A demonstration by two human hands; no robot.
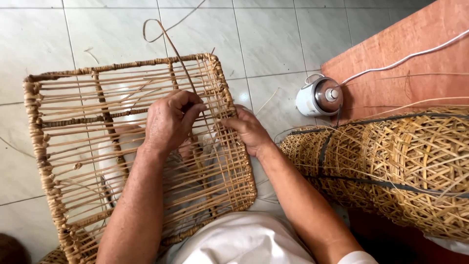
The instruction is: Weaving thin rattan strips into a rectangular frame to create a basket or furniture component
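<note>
Two hands work a rattan frame (44,161) at centre: left hand (168,122) pinches a rattan strand (168,41) rising toward twelve o'clock, right hand (249,129) grips woven edge; rolled cane webbing (391,161) at three o'clock.

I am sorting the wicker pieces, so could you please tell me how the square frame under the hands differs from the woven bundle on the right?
The square frame is flat with open, parallel strands; the woven bundle is rounded and densely criss-crossed. Both hands, left and right, touch the frame; the bundle lies untouched, bound by dark straps. Both are tan cane.
</note>
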